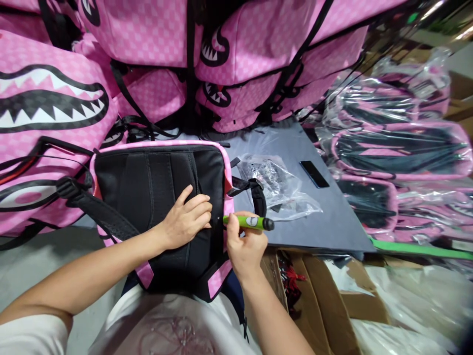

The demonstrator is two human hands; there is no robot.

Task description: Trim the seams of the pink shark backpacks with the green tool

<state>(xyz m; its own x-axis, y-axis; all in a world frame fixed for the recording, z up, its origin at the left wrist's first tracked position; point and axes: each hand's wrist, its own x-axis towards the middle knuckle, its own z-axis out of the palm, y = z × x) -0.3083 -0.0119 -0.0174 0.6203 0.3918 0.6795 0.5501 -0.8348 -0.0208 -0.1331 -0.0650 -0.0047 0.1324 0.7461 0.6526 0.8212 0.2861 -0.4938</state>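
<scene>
"Backpack [158, 197] first: where is it?"

"Right in front of the person, at the near edge of the grey table [318, 227], its black back panel turned up and pink trim around it."

"And the left hand [190, 217]?"

"Flat on that panel, fingers loosely spread and slightly bent."

"What about the right hand [247, 241]?"

"Curled around a green pen [258, 223], pointed at the bag's right-hand edge. Whether the tip touches, I can't quite tell; it's small there."

"Anything beside it?"

"Clear plastic [273, 182] just right, then a dark phone [314, 174]. Pink bags [155, 29] crowd the far side."
</scene>
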